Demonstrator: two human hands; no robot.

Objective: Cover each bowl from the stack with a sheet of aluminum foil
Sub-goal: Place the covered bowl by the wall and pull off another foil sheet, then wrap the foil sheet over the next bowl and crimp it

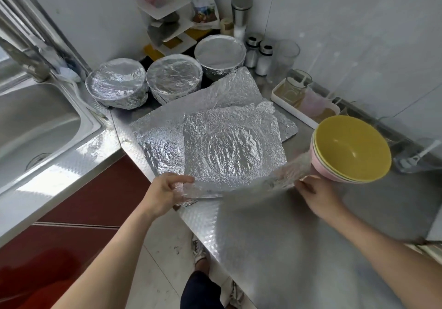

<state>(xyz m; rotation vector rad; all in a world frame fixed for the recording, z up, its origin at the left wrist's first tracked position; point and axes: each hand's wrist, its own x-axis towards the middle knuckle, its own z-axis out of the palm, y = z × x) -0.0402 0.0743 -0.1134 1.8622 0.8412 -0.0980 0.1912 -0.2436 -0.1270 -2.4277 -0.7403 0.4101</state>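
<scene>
As my left hand (165, 193) and right hand (315, 193) pinch the crinkled silver foil sheet (234, 150) by its near edge, it lies just left of the yellow-topped round bowl stack (351, 150) | fingers: both grasping foil

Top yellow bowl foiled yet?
No, the yellow bowl sits bare atop the stack; left hand and right hand hold the foil sheet.

White tiled walls (334, 21) meet behind the far corner of the table, where a white tiered plastic shelf (167, 14) stands. The embossed stainless-steel table (263, 249) runs towards us, with a steel sink basin (35, 126) set into its left side and bright light glaring off the rim. Dark red glossy cabinet fronts (91, 193) sit below, and a pale tiled floor (162, 249) lies underneath.
</scene>
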